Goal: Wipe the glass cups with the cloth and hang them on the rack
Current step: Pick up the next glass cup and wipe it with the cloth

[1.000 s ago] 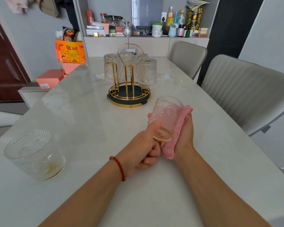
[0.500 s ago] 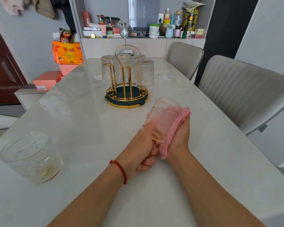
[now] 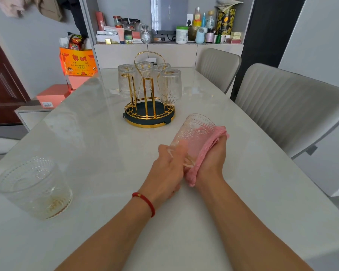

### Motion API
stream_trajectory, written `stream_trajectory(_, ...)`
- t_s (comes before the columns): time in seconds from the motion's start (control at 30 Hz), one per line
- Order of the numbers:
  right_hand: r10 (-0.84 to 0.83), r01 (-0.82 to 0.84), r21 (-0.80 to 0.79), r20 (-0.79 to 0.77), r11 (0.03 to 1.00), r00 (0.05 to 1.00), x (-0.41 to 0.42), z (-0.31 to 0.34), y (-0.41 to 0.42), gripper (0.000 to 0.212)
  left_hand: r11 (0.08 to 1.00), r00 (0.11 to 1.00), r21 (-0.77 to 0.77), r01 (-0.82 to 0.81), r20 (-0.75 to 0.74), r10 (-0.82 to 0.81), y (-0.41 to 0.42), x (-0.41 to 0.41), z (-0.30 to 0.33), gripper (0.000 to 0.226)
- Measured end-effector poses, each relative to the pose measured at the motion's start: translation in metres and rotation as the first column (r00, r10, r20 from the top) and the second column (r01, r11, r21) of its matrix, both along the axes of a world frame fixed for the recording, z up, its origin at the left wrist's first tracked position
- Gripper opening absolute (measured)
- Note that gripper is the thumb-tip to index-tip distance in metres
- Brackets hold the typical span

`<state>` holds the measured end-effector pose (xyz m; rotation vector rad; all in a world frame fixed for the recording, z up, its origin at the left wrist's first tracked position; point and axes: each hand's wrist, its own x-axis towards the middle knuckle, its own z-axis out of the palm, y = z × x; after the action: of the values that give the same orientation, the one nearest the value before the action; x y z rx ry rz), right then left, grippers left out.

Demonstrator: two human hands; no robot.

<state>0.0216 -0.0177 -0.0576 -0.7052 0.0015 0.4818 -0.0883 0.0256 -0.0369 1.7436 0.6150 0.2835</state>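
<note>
Both hands have barely shifted since a second ago, though the left thumb now sits higher on the side of the cup and looks blurred. So the left hand (image 3: 167,171) grips the glass cup (image 3: 195,136) near its base, fingers curled under and thumb pressed on the wall. The cup is tilted, mouth pointing away toward the rack, held just above the table (image 3: 98,153). The right hand (image 3: 213,157) presses the pink cloth (image 3: 201,159) flat against the cup's right side, fingers wrapped around behind it. The gold rack (image 3: 149,94) stands further back on the table, near the cup but not touching, with four cups (image 3: 170,86) hung upside down on it. Another cup (image 3: 34,187) stands upright at the near left, well apart from the hands, with some yellowish residue at the bottom.
</note>
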Motion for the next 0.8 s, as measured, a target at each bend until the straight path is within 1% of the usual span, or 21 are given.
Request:
stream_trajectory(0.07, -0.016, 0.016, 0.001, 0.03, 1.0, 0.999, 0.0, 0.0, -0.003, 0.062, 0.99, 1.0, 0.143, 0.016, 0.021, -0.019, 0.0, 0.001, -0.004, 0.055)
stream_trajectory(0.1, -0.015, 0.015, -0.011, 0.024, 1.0, 1.0, 0.002, -0.002, -0.004, 0.062, 0.989, 1.0, 0.143, 0.025, 0.005, -0.026, 0.002, 0.001, -0.005, 0.053)
stream_trajectory(0.13, -0.011, 0.011, -0.014, 0.019, 1.0, 1.0, 0.002, -0.002, -0.005, 0.064, 0.997, 0.999, 0.074, 0.038, -0.028, -0.036, 0.002, -0.001, -0.001, 0.055)
stream_trajectory(0.17, -0.005, 0.005, -0.003, 0.008, 1.0, 1.0, 0.003, -0.001, -0.005, 0.065, 0.996, 0.995, -0.05, 0.069, -0.069, -0.072, 0.004, -0.002, 0.003, 0.063)
stream_trajectory(0.2, 0.002, -0.002, 0.008, -0.003, 1.0, 1.0, 0.004, -0.001, -0.006, 0.066, 0.975, 0.987, -0.197, 0.104, -0.102, -0.125, 0.006, -0.004, 0.007, 0.071)
stream_trajectory(0.23, 0.012, -0.012, 0.02, -0.006, 1.0, 1.0, 0.004, 0.0, -0.005, 0.067, 0.949, 0.978, -0.284, 0.135, -0.118, -0.174, 0.007, -0.006, 0.011, 0.075)
stream_trajectory(0.27, 0.013, -0.013, 0.016, -0.008, 1.0, 1.0, 0.003, 0.002, -0.004, 0.068, 0.942, 0.975, -0.306, 0.137, -0.127, -0.184, 0.009, -0.005, 0.011, 0.078)
stream_trajectory(0.3, 0.022, -0.022, 0.015, -0.012, 1.0, 1.0, 0.001, 0.003, -0.002, 0.069, 0.954, 0.976, -0.274, 0.121, -0.141, -0.164, 0.008, -0.003, 0.01, 0.08)
stream_trajectory(0.33, 0.021, -0.021, 0.014, -0.017, 1.0, 1.0, -0.001, 0.002, -0.001, 0.07, 0.976, 0.985, -0.205, 0.076, -0.14, -0.106, 0.007, -0.002, 0.008, 0.083)
stream_trajectory(0.37, 0.002, -0.002, 0.018, -0.011, 1.0, 1.0, -0.002, 0.001, 0.0, 0.068, 0.993, 0.993, -0.112, 0.035, -0.105, -0.047, 0.005, 0.001, 0.005, 0.084)
stream_trajectory(0.4, -0.022, 0.022, 0.02, 0.002, 1.0, 1.0, -0.003, 0.002, -0.001, 0.064, 1.0, 0.998, -0.018, 0.014, -0.053, -0.015, 0.003, 0.003, 0.001, 0.08)
stream_trajectory(0.43, -0.049, 0.048, 0.031, 0.012, 0.998, 0.999, -0.002, 0.002, -0.002, 0.063, 0.998, 1.0, 0.062, 0.013, -0.012, -0.012, 0.001, 0.004, -0.001, 0.07)
stream_trajectory(0.47, -0.055, 0.054, 0.033, 0.025, 0.998, 0.998, -0.001, 0.001, -0.004, 0.065, 0.996, 1.0, 0.091, 0.023, 0.016, -0.025, 0.0, 0.004, -0.002, 0.059)
stream_trajectory(0.5, -0.045, 0.044, 0.043, 0.021, 0.998, 0.999, -0.001, 0.002, -0.006, 0.065, 0.997, 0.999, 0.062, 0.048, 0.009, -0.049, 0.0, 0.003, 0.0, 0.053)
stream_trajectory(0.53, -0.042, 0.042, 0.035, 0.014, 0.999, 0.999, -0.001, 0.002, -0.008, 0.062, 0.997, 0.997, -0.022, 0.072, -0.04, -0.073, 0.003, 0.002, 0.002, 0.062)
stream_trajectory(0.57, -0.037, 0.037, 0.036, 0.007, 0.999, 0.999, -0.001, 0.003, -0.008, 0.059, 0.984, 0.989, -0.152, 0.089, -0.103, -0.105, 0.006, 0.0, 0.006, 0.071)
stream_trajectory(0.6, -0.029, 0.029, 0.031, -0.005, 0.999, 1.0, 0.0, 0.002, -0.007, 0.06, 0.955, 0.979, -0.274, 0.112, -0.133, -0.153, 0.009, -0.001, 0.008, 0.071)
stream_trajectory(0.63, -0.008, 0.008, 0.033, -0.014, 0.999, 1.0, -0.002, 0.003, -0.006, 0.065, 0.934, 0.975, -0.337, 0.115, -0.141, -0.171, 0.01, -0.001, 0.01, 0.071)
stream_trajectory(0.67, 0.001, 0.0, 0.029, -0.018, 1.0, 1.0, -0.003, 0.004, -0.004, 0.068, 0.928, 0.977, -0.356, 0.107, -0.136, -0.165, 0.011, 0.0, 0.01, 0.072)
stream_trajectory(0.73, -0.016, 0.017, 0.016, -0.006, 1.0, 1.0, -0.004, 0.007, -0.002, 0.065, 0.948, 0.991, -0.319, 0.005, -0.125, -0.048, 0.007, 0.004, 0.008, 0.073)
stream_trajectory(0.8, -0.049, 0.049, 0.034, 0.016, 0.998, 0.999, -0.003, 0.007, -0.003, 0.058, 0.986, 0.997, -0.161, -0.052, -0.062, 0.042, 0.002, 0.009, 0.003, 0.074)
